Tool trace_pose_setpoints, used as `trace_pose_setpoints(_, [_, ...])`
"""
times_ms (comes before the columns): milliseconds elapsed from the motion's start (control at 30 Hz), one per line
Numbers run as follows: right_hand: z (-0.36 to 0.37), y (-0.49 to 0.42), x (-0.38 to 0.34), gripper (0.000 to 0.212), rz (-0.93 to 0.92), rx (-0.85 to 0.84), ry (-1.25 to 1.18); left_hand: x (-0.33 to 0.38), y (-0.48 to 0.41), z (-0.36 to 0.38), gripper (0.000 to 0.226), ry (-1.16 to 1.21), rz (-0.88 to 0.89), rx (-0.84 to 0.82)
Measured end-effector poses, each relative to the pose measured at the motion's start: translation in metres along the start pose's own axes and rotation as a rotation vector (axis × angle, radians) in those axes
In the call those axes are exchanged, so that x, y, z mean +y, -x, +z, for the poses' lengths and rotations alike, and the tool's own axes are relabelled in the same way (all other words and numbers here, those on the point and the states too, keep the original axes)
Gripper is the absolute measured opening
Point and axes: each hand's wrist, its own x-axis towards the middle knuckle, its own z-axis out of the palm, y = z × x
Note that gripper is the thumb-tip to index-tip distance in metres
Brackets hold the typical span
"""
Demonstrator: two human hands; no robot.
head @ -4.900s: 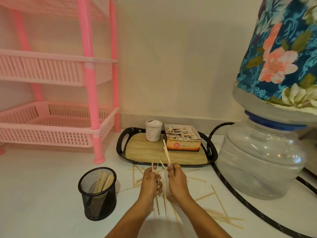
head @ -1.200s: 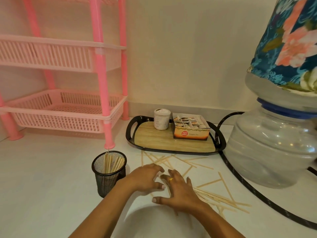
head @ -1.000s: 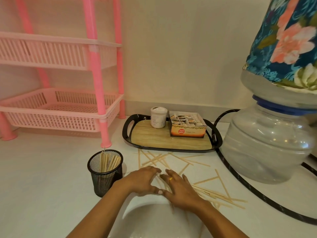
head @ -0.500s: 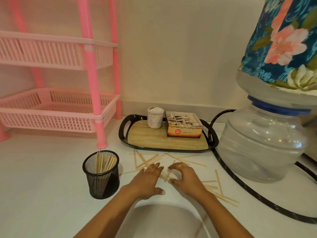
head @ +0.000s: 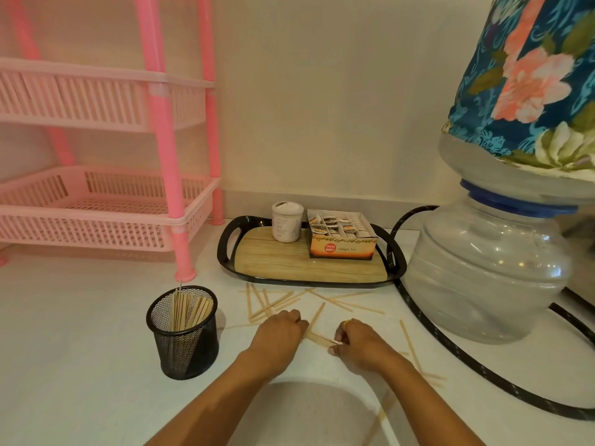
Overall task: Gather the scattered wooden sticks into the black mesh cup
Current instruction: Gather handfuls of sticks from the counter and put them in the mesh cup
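Low on the white worktop (head: 80, 333), near its front edge, both hands lie knuckles-up with fingers curled under; the left hand (head: 279, 333) is closed like a loose fist, and a small bundle of sticks (head: 318, 338) runs out from under it toward the right hand (head: 357, 342), whose thumb and forefinger pinch the bundle's near end; whether the left fingers truly clamp the bundle I cannot tell, since they are hidden beneath the hand; a ring (head: 345, 324) shows on the right hand; just beyond the hands more sticks (head: 273, 302) lie crossed and scattered flat on the worktop, some fanned out before the left hand, one (head: 409, 344) stretching away at the right of the right hand, a few others near the right forearm; left of the left hand, apart from it, stands the black mesh cup (head: 183, 336), upright, with a sheaf of sticks standing inside it and one thin tip rising above the rim; behind the scatter sits a black tray (head: 227, 249) with a wood-look floor, carrying a white jar (head: 286, 222) and, touching it at the right, an open tea box (head: 341, 239); a pink rack (head: 167, 149) stands at the left, its foot behind the cup; a clear water bottle (head: 489, 268) under a floral cover (head: 528, 78) fills the right, with a black hose (head: 450, 358) curving round its base.
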Motion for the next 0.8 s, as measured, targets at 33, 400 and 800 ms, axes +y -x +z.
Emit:
trace_pose_setpoints(33, [0.001, 0.000, -0.001, 0.019, -0.007, 0.011, 0.018, 0.002, -0.001, 0.002, 0.038, -0.018, -0.002, 0.018])
trace_pose_setpoints(400, [0.017, -0.002, -0.004, 0.029, -0.137, 0.201, 0.160, 0.005, -0.014, 0.007, 0.034, -0.017, -0.035, 0.086])
trace_pose_setpoints(800, [0.007, -0.005, 0.002, 0.027, -0.380, 0.326, 0.227, -0.010, -0.010, 0.015, 0.019, 0.364, -0.010, 0.177])
